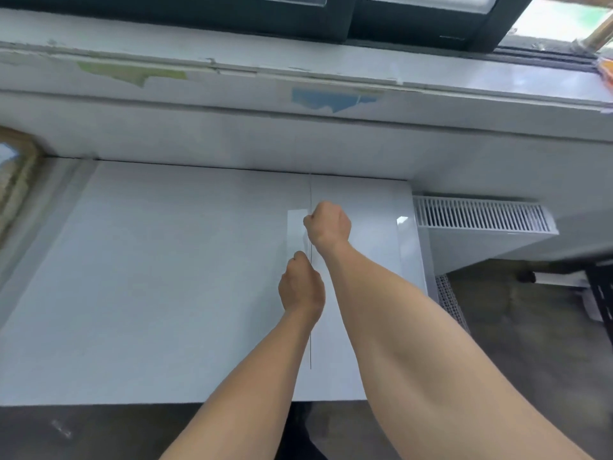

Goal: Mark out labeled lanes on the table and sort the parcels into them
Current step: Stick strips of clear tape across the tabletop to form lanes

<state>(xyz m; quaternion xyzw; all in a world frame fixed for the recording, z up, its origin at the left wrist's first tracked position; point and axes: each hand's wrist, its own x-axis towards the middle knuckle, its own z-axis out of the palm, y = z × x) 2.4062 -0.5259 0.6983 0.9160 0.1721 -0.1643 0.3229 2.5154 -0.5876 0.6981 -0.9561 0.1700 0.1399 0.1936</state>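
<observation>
Reaching over one white table point(166, 260), we are curling two hands, the left hand point(301, 284) nearer us and the right hand point(328, 224) farther out, just beside one thin dark line point(310, 194) running along the tabletop, though we cannot tell whether either is pinching it.
</observation>
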